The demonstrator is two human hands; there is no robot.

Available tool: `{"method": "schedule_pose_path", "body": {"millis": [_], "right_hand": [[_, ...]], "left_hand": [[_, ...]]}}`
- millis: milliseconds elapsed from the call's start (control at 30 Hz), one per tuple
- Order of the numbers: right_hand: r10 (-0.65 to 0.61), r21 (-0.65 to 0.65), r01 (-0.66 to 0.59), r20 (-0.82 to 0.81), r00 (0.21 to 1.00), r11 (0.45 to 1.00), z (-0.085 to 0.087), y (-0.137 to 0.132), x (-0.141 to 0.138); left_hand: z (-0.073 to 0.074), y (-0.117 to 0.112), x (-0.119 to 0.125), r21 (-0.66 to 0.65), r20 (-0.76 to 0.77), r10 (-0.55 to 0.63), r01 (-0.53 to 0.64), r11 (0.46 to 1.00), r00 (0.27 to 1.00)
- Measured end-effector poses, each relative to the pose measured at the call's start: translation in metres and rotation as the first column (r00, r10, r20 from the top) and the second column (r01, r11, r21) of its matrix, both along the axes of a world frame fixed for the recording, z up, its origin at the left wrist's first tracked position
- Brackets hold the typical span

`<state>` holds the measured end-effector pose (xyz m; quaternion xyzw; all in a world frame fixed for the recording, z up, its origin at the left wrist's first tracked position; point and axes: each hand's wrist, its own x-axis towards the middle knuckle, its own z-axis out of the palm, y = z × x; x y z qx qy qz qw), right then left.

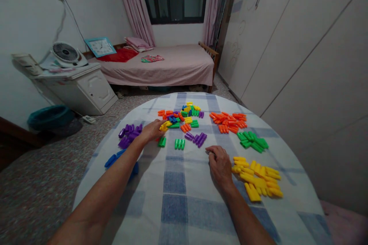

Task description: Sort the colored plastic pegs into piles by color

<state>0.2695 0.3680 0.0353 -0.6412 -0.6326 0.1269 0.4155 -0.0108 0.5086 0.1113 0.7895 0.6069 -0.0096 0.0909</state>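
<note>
My left hand grips a yellow plastic peg block at the edge of a mixed heap of multicoloured blocks. Purple blocks lie just left of that hand, and blue blocks sit lower by my left forearm. My right hand rests curled on the checked tablecloth, its palm hiding whatever lies beneath. Nearest it, to the right, spreads a pile of yellow blocks. Green blocks and orange blocks lie further ahead, sorted by colour.
The round table's far rim faces a pink-covered bed below a curtained window. A white cabinet with a fan stands at the left, and a teal basin sits on the floor. Tall white wardrobe doors stand close on the right.
</note>
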Motion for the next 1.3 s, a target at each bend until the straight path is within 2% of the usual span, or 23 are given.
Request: {"method": "schedule_pose_path", "body": {"millis": [133, 233, 533, 667, 767, 867, 967, 1067, 1167, 1233, 1300], "right_hand": [[-0.008, 0.000, 0.008, 0.008, 1.000, 1.000, 0.000, -0.001, 0.000], [-0.003, -0.001, 0.003, 0.015, 1.000, 1.000, 0.000, 0.000, 0.000], [-0.005, -0.002, 0.005, 0.021, 1.000, 1.000, 0.000, 0.000, 0.001], [-0.014, -0.002, 0.014, 0.031, 0.999, 1.000, 0.002, 0.000, 0.000], [-0.013, 0.006, 0.013, 0.047, 0.999, 1.000, 0.000, 0.000, -0.002], [0.027, 0.049, -0.025, -0.037, 0.999, 0.998, -0.001, -0.001, -0.005], [-0.008, 0.133, 0.034, -0.195, 0.981, 0.991, 0.005, -0.004, -0.007], [-0.083, 0.232, 0.138, -0.232, 0.969, 0.963, 0.022, -0.010, -0.006], [-0.115, 0.292, 0.166, -0.185, 0.976, 0.942, 0.036, -0.017, -0.002], [-0.066, 0.223, 0.091, -0.117, 0.991, 0.971, 0.036, -0.021, 0.000], [0.053, 0.099, -0.048, -0.046, 0.998, 0.994, 0.029, -0.025, 0.001]], "left_hand": [[-0.008, 0.006, 0.015, 0.051, -0.105, -0.015, 0.021, 0.998, 0.994], [-0.014, 0.010, 0.022, 0.120, -0.113, 0.019, -0.005, 0.993, 0.993], [-0.022, 0.014, 0.030, 0.200, 0.030, 0.151, -0.154, 0.968, 0.988], [-0.012, 0.007, 0.026, 0.270, 0.157, 0.192, -0.229, 0.935, 0.969], [0.003, -0.011, 0.028, 0.374, 0.295, 0.142, -0.250, 0.893, 0.945], [0.009, -0.048, 0.042, 0.404, 0.437, -0.031, -0.165, 0.900, 0.899], [-0.005, -0.097, 0.071, 0.255, 0.541, -0.195, 0.061, 0.965, 0.818], [-0.029, -0.137, 0.105, 0.153, 0.496, -0.286, 0.241, 0.958, 0.820], [-0.048, -0.156, 0.132, 0.166, 0.431, -0.316, 0.270, 0.948, 0.845], [-0.054, -0.159, 0.142, 0.196, 0.412, -0.303, 0.242, 0.950, 0.859], [-0.054, -0.161, 0.143, 0.188, 0.423, -0.275, 0.213, 0.959, 0.864]]}}
